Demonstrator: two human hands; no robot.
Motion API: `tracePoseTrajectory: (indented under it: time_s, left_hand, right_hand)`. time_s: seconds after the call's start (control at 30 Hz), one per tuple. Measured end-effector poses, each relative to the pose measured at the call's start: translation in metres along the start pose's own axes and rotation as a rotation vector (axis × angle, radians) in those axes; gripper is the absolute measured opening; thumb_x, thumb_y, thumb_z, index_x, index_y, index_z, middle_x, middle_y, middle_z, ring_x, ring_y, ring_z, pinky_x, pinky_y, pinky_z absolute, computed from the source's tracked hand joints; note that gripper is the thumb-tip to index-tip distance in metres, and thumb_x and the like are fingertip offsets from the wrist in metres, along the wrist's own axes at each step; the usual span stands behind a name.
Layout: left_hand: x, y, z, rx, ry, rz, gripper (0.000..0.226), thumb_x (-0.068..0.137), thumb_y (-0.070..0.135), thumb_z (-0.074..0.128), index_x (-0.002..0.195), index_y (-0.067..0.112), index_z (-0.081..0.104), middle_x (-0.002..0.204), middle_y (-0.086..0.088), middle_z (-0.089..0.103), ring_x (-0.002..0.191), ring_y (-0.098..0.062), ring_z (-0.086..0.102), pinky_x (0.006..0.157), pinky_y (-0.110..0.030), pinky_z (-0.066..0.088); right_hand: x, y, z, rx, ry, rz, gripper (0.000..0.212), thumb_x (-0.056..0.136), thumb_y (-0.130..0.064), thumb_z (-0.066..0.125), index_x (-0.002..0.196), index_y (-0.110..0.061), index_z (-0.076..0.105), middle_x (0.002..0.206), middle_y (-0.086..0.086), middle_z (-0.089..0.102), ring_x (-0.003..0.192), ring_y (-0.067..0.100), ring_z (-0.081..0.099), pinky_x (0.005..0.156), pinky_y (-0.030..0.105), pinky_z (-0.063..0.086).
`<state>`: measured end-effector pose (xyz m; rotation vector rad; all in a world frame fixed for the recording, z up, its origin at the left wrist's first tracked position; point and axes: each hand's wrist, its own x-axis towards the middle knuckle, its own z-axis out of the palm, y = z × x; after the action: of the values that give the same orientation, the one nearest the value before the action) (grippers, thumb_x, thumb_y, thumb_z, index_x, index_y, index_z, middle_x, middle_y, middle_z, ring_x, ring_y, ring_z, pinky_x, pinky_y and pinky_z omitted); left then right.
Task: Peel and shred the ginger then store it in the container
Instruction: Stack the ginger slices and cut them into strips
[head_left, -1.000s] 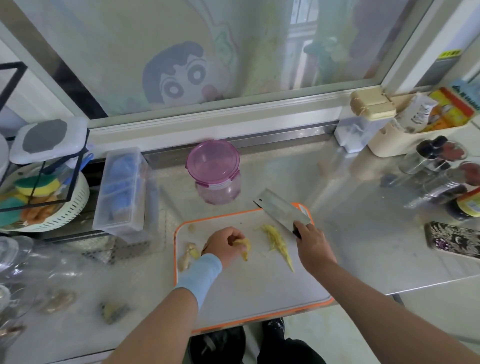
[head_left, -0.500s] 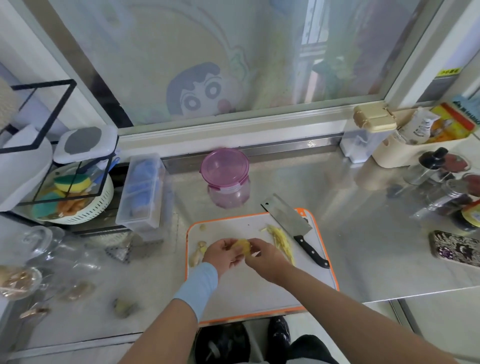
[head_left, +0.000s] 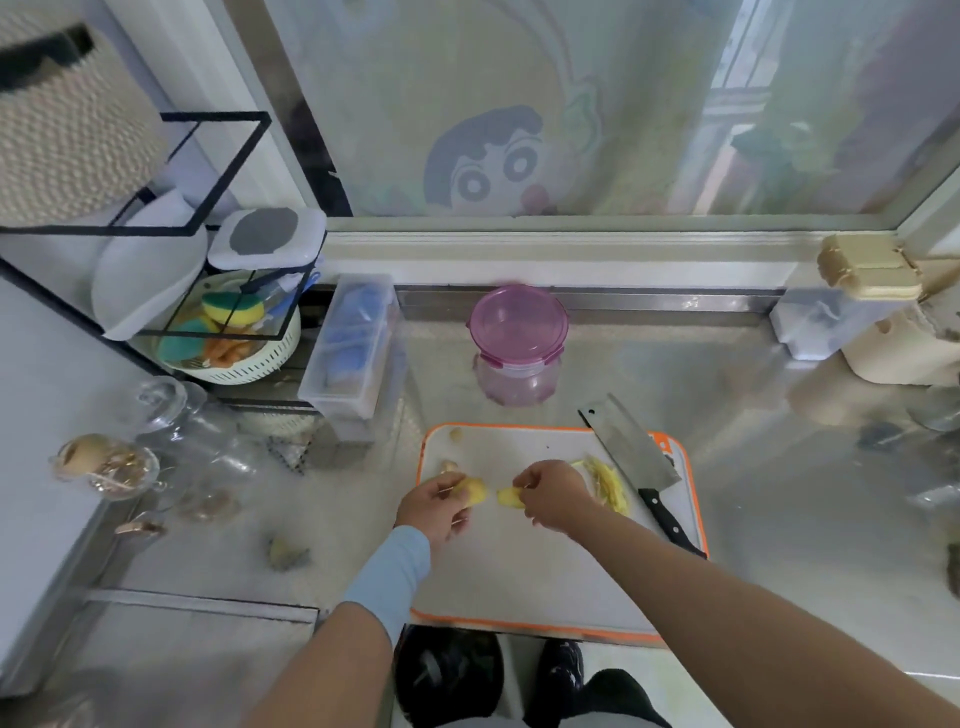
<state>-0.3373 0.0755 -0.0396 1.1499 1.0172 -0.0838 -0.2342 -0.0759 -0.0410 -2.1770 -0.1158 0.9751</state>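
Ginger is split between both hands right now: one yellow chunk (head_left: 475, 491) is pinched in the curled fingers of the left hand (head_left: 434, 512), and a smaller piece (head_left: 506, 497) is gripped by the right hand (head_left: 553, 496). A small gap shows between the two bits, so they're near each other but not touching. Both are held over the cutting board (head_left: 519, 571), toward its far half. What matters for the next move is the cleaver (head_left: 631, 457). It's lying flat on the board's right side, just to the right of the right hand, with the shredded pile (head_left: 608, 483) sandwiched between hand and blade. Its long axis runs diagonally, with the blade end pointed away and to the left and the black handle pointed back toward the person and off to the right. So the handle is clearly nearer the right hand, and the left would have to cross over. Probably one piece needs to be put down first, since neither hand is free. The container (head_left: 517, 345) is parked on the counter (head_left: 753, 467) straight past the board's far edge with its purple lid on, so storing looks a fair way off. A couple of small scraps (head_left: 447, 464) can be seen near the board's far-left corner.
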Motion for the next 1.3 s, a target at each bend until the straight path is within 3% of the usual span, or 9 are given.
tracePoseTrajectory:
  time_s: [0.17, 0.27, 0.33, 0.47, 0.57, 0.67, 0.83, 0.97, 1.3]
  left_hand:
    - [-0.001, -0.009, -0.024, -0.021, 0.052, -0.023, 0.019, 0.087, 0.001, 0.067, 0.105, 0.008, 0.069, 0.093, -0.016, 0.071, 0.081, -0.028, 0.066, 0.083, -0.042, 0.057]
    - [-0.004, -0.011, -0.029, -0.150, 0.105, -0.045, 0.016, 0.088, -0.007, 0.062, 0.102, 0.002, 0.063, 0.104, -0.021, 0.069, 0.098, -0.035, 0.068, 0.088, -0.041, 0.056]
    - [-0.007, -0.010, -0.028, -0.210, 0.120, -0.051, 0.018, 0.088, -0.010, 0.061, 0.104, -0.003, 0.059, 0.108, -0.024, 0.067, 0.102, -0.038, 0.067, 0.087, -0.040, 0.056]
    - [-0.011, -0.004, -0.019, -0.270, 0.149, -0.050, 0.019, 0.083, -0.006, 0.069, 0.101, -0.001, 0.062, 0.105, -0.019, 0.068, 0.096, -0.033, 0.068, 0.078, -0.033, 0.059]
    - [-0.015, 0.000, -0.008, -0.291, 0.124, -0.053, 0.018, 0.084, -0.001, 0.070, 0.099, 0.005, 0.064, 0.101, -0.015, 0.068, 0.085, -0.025, 0.065, 0.072, -0.030, 0.058]
    - [-0.017, 0.003, 0.000, -0.253, 0.082, -0.049, 0.014, 0.085, 0.000, 0.069, 0.094, 0.009, 0.063, 0.093, -0.013, 0.066, 0.076, -0.020, 0.060, 0.068, -0.027, 0.053]
    - [-0.023, 0.014, -0.001, -0.216, -0.109, -0.059, 0.008, 0.095, 0.007, 0.058, 0.100, 0.003, 0.063, 0.084, -0.011, 0.066, 0.069, -0.017, 0.061, 0.059, -0.024, 0.054]
    - [-0.027, 0.016, -0.008, -0.207, -0.208, -0.057, 0.011, 0.089, -0.006, 0.062, 0.098, -0.001, 0.061, 0.075, -0.012, 0.068, 0.063, -0.016, 0.065, 0.057, -0.024, 0.055]
    - [-0.040, 0.000, -0.014, -0.136, -0.346, -0.022, 0.025, 0.087, -0.004, 0.064, 0.110, 0.007, 0.064, 0.089, -0.011, 0.071, 0.076, -0.022, 0.064, 0.068, -0.031, 0.056]
  right_hand:
    - [0.029, -0.023, 0.025, -0.020, -0.076, -0.021, 0.030, 0.083, -0.001, 0.056, 0.104, -0.018, 0.071, 0.085, 0.006, 0.069, 0.060, 0.021, 0.065, 0.064, 0.031, 0.060]
    - [0.038, -0.028, 0.035, 0.009, -0.050, -0.027, 0.047, 0.082, -0.004, 0.054, 0.126, -0.016, 0.064, 0.111, 0.005, 0.066, 0.092, 0.029, 0.069, 0.086, 0.041, 0.058]
    - [0.033, -0.030, 0.037, -0.035, 0.006, -0.069, 0.043, 0.085, -0.006, 0.049, 0.124, -0.018, 0.063, 0.116, 0.001, 0.063, 0.107, 0.026, 0.064, 0.095, 0.040, 0.053]
    - [0.005, -0.038, 0.037, 0.105, -0.055, -0.061, 0.020, 0.088, -0.016, 0.052, 0.099, -0.021, 0.068, 0.099, 0.005, 0.072, 0.083, 0.023, 0.070, 0.070, 0.033, 0.058]
    - [-0.011, -0.040, 0.032, 0.224, -0.118, -0.027, 0.022, 0.094, -0.020, 0.051, 0.096, -0.010, 0.070, 0.084, 0.007, 0.071, 0.068, 0.021, 0.066, 0.056, 0.030, 0.051]
    - [-0.021, -0.041, 0.025, 0.410, -0.170, -0.006, 0.025, 0.096, -0.019, 0.057, 0.103, 0.000, 0.070, 0.082, 0.012, 0.072, 0.064, 0.020, 0.066, 0.056, 0.029, 0.050]
    - [-0.035, -0.039, 0.011, 0.480, -0.140, -0.016, 0.018, 0.093, -0.015, 0.067, 0.107, -0.005, 0.072, 0.083, 0.009, 0.073, 0.067, 0.017, 0.065, 0.060, 0.027, 0.054]
    - [-0.050, -0.037, 0.006, 0.524, -0.136, 0.021, 0.018, 0.090, -0.013, 0.070, 0.107, -0.009, 0.074, 0.085, 0.008, 0.074, 0.069, 0.017, 0.065, 0.065, 0.029, 0.055]
    - [-0.087, -0.019, 0.022, 0.606, 0.022, 0.081, 0.026, 0.083, -0.013, 0.080, 0.107, -0.005, 0.073, 0.084, 0.006, 0.074, 0.070, 0.015, 0.066, 0.067, 0.029, 0.056]
